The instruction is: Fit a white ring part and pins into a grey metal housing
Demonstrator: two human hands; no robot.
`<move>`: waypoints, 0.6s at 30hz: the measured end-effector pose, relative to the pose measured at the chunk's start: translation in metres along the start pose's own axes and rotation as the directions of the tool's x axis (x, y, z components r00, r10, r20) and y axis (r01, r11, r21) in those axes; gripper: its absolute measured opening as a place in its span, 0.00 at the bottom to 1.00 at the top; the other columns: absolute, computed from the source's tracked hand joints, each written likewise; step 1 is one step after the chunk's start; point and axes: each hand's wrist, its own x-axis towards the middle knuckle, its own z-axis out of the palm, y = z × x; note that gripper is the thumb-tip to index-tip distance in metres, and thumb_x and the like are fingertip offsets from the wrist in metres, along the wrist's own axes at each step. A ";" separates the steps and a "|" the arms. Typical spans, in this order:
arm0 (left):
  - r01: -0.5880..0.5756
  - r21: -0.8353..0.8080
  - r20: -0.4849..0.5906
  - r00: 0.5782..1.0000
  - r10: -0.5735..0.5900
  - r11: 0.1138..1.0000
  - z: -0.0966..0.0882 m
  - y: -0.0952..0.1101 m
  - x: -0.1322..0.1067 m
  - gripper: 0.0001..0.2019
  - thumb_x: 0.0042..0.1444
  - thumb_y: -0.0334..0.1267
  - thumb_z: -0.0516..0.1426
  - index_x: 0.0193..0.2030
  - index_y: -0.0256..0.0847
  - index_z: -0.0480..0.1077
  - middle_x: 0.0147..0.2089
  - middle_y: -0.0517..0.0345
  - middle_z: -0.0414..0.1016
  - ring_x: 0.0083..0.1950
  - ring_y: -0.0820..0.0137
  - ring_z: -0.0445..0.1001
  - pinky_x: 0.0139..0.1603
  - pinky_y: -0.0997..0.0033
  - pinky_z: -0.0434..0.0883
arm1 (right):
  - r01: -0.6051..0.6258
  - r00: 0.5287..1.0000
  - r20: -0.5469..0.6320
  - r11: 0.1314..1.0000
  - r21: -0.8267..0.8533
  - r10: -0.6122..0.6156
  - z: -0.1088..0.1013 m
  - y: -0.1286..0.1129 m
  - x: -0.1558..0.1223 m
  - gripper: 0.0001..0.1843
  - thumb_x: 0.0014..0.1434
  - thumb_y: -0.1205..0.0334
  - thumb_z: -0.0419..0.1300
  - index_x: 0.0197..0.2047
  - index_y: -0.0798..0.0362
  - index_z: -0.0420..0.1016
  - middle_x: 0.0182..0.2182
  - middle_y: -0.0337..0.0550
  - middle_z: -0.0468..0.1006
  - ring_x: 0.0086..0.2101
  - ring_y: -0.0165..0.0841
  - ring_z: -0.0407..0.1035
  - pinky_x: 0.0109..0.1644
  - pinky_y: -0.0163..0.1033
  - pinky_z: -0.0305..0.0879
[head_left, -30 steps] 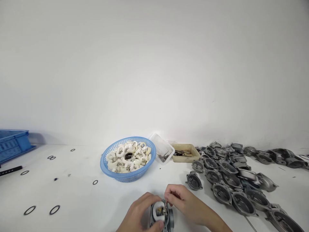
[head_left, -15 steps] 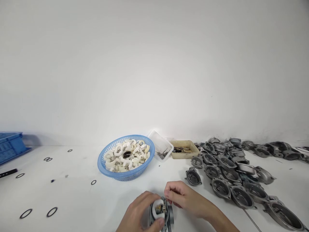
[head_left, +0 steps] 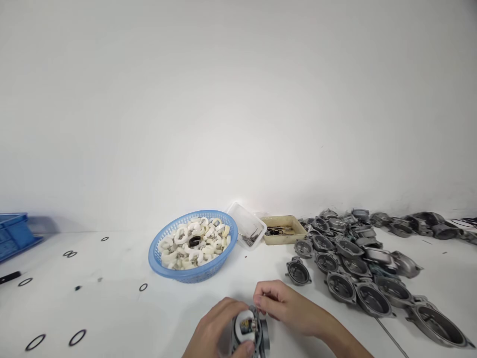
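My left hand (head_left: 218, 328), cut off by the bottom edge, had its fingers clamped around a grey metal housing (head_left: 265, 334) low in the middle, near me on the tabletop (head_left: 122, 318); the housing's far-left flank was hidden behind them. Inside it showed a smooth white curved piece (head_left: 239, 332) and a brass-coloured bit (head_left: 245, 325), too small to make out properly. My right hand (head_left: 285, 306) had thumb and forefinger drawn together at the housing's upper rim; I couldn't tell whether anything was pinched between them.

A blue crate (head_left: 15, 233) and a black handle (head_left: 10, 277) ran out of view on the left. Beyond my hands sat a perforated plastic basket (head_left: 158, 263) heaped with glossy white parts (head_left: 182, 236), covering its bottom. Dull cast-metal bowls (head_left: 374, 298) overlapped on the right, partly hiding one another, and thin black rings (head_left: 77, 337) lay scattered left.
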 end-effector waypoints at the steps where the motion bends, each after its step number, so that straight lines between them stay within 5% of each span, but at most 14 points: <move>1: -0.008 -0.006 0.012 1.000 0.008 1.000 0.000 0.000 0.000 0.18 0.66 0.50 0.60 0.58 0.46 0.72 0.51 0.53 0.77 0.51 0.63 0.78 0.53 0.69 0.73 | 0.005 1.000 0.006 1.000 0.014 -0.006 0.000 0.000 0.000 0.20 0.70 0.44 0.58 0.35 0.53 0.70 0.27 0.33 0.64 0.29 0.29 0.53 0.32 0.34 0.48; 18: -0.017 0.003 -0.013 1.000 0.017 1.000 0.005 -0.008 -0.002 0.17 0.65 0.49 0.61 0.58 0.49 0.71 0.51 0.54 0.77 0.50 0.62 0.78 0.52 0.69 0.73 | -0.002 1.000 0.017 0.998 0.059 0.001 -0.001 0.008 0.002 0.24 0.68 0.39 0.60 0.35 0.53 0.72 0.23 0.30 0.58 0.26 0.27 0.49 0.30 0.34 0.44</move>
